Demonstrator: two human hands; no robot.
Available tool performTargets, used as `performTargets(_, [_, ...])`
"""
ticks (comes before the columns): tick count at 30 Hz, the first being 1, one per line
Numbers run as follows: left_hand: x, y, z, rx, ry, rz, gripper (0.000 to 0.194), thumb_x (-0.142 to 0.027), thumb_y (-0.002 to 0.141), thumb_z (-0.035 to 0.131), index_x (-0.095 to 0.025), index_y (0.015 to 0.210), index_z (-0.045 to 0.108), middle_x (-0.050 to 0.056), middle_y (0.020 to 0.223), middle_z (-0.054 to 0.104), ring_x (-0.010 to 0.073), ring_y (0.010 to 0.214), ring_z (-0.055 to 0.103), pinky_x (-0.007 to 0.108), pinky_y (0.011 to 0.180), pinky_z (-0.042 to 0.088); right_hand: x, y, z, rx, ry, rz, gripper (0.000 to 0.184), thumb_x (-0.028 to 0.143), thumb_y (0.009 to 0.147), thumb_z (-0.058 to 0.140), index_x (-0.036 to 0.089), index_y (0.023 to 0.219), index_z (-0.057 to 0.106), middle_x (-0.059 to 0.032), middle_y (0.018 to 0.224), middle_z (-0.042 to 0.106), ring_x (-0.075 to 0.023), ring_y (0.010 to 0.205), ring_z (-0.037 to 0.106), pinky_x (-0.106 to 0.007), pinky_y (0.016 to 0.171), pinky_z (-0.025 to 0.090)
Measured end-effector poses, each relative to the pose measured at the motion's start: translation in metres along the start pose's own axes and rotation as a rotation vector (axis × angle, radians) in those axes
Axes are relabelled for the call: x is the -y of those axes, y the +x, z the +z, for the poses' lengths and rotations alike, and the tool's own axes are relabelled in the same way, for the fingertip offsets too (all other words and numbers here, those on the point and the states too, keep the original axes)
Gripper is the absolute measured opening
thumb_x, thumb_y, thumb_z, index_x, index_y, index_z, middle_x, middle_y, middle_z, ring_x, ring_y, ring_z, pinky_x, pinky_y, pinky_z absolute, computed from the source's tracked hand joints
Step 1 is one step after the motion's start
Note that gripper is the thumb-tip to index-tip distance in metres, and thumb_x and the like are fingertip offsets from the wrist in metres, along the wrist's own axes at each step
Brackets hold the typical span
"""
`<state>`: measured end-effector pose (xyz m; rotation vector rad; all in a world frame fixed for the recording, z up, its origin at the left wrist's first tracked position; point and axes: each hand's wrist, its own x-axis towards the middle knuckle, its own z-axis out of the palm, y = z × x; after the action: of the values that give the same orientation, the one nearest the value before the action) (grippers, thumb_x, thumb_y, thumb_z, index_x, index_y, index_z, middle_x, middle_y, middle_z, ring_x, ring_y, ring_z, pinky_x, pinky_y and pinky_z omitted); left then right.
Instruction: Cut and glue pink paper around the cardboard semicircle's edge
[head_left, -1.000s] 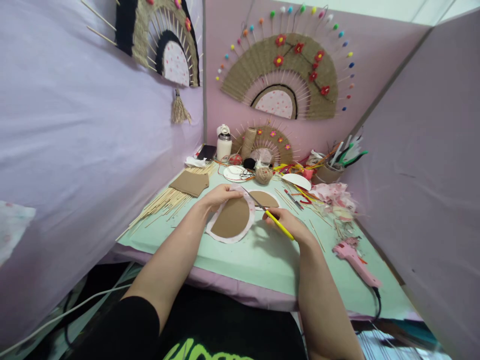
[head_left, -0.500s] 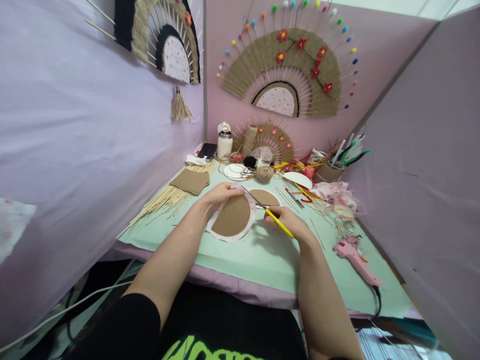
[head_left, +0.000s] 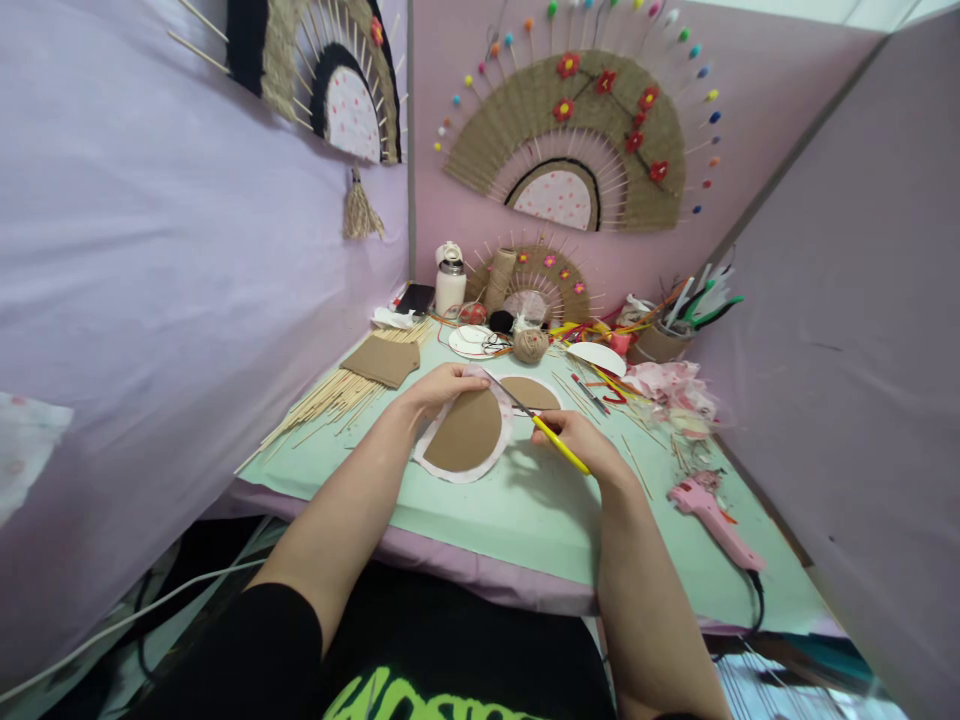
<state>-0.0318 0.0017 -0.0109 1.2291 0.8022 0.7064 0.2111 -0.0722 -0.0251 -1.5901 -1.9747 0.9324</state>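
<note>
My left hand (head_left: 448,386) pinches the upper edge of a brown cardboard half-disc (head_left: 466,432), which has a border of white fabric (head_left: 455,476) with pale pink spots showing around it. In my right hand (head_left: 574,437) is a pair of scissors (head_left: 559,446) with yellow handles. The blades point up and left, with their tips at the fabric edge close to my left fingers. Behind the blades lies a second cardboard half-disc (head_left: 527,393) with a white rim, flat on the table.
Thin wooden sticks (head_left: 315,400) lie at the left under a cardboard piece (head_left: 381,360). A pink glue gun (head_left: 716,525) rests at the right edge. Farther back are a twine ball (head_left: 530,346), a white bottle (head_left: 451,288) and crumpled pink-spotted fabric (head_left: 671,390).
The view has tilted slightly downward. Both hands, the scissors and the cardboard half-disc keep nearly the same places relative to each other.
</note>
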Motion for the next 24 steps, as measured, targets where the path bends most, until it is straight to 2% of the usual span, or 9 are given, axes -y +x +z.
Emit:
performTargets(4, [0.000, 0.000, 0.000, 0.015, -0.011, -0.001, 0.030, -0.036, 0.060, 0.076, -0.013, 0.077, 0.068, 0.004, 0.070, 0.070, 0.0170, 0.061, 0.064, 0.026, 0.057, 0.048, -0.001, 0.001, 0.000, -0.003, -0.016, -0.004, 0.022, 0.037, 0.069, 0.054, 0.016, 0.071, 0.059, 0.0037, 0.059, 0.046, -0.0101, 0.055, 0.039, -0.022, 0.050, 0.027])
performTargets(10, [0.000, 0.000, 0.001, 0.012, -0.031, -0.014, 0.032, -0.036, 0.058, 0.077, -0.012, 0.079, 0.068, 0.005, 0.071, 0.070, 0.0169, 0.062, 0.064, 0.027, 0.058, 0.049, 0.007, -0.003, -0.001, -0.001, -0.127, -0.077, 0.024, 0.029, 0.069, 0.051, 0.017, 0.087, 0.060, 0.0020, 0.069, 0.054, -0.0118, 0.060, 0.043, -0.023, 0.053, 0.030])
performTargets(18, [0.001, 0.001, 0.001, 0.002, -0.017, -0.008, 0.028, -0.033, 0.060, 0.077, -0.014, 0.079, 0.069, 0.005, 0.073, 0.070, 0.0163, 0.063, 0.064, 0.026, 0.059, 0.049, 0.018, -0.006, -0.001, 0.024, -0.058, -0.061, 0.018, 0.034, 0.070, 0.050, 0.016, 0.072, 0.055, 0.0031, 0.061, 0.048, -0.0106, 0.056, 0.041, -0.023, 0.050, 0.028])
performTargets(24, [0.000, -0.001, 0.002, 0.015, -0.010, -0.007, 0.025, -0.032, 0.061, 0.076, -0.014, 0.077, 0.068, 0.004, 0.071, 0.070, 0.0163, 0.062, 0.064, 0.027, 0.059, 0.049, 0.013, -0.005, -0.001, 0.022, -0.023, -0.028, 0.019, 0.036, 0.068, 0.052, 0.017, 0.068, 0.053, 0.0040, 0.059, 0.047, -0.0098, 0.054, 0.039, -0.022, 0.049, 0.026])
